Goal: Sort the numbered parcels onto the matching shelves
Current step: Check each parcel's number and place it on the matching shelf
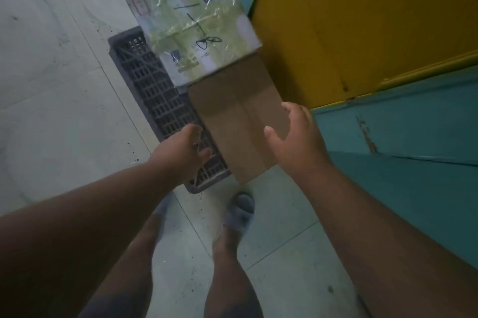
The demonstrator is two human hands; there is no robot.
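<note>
A brown cardboard parcel (pixel 232 110) lies on a dark slatted plastic crate (pixel 152 90) on the floor, a taped seam running down its top. Behind it sits a second parcel (pixel 191 25) wrapped in glossy printed paper, with black marker scribbles on it. My left hand (pixel 187 149) reaches in with spread fingers at the cardboard parcel's left side, over the crate. My right hand (pixel 292 134) hovers over the parcel's right edge with straight fingers. Neither hand grips anything. No number can be read on either parcel.
A yellow panel (pixel 362 20) and a teal wall (pixel 401 149) stand close on the right. Pale floor tiles (pixel 51 59) stretch to the left. My feet in grey slippers (pixel 240 209) stand just in front of the crate.
</note>
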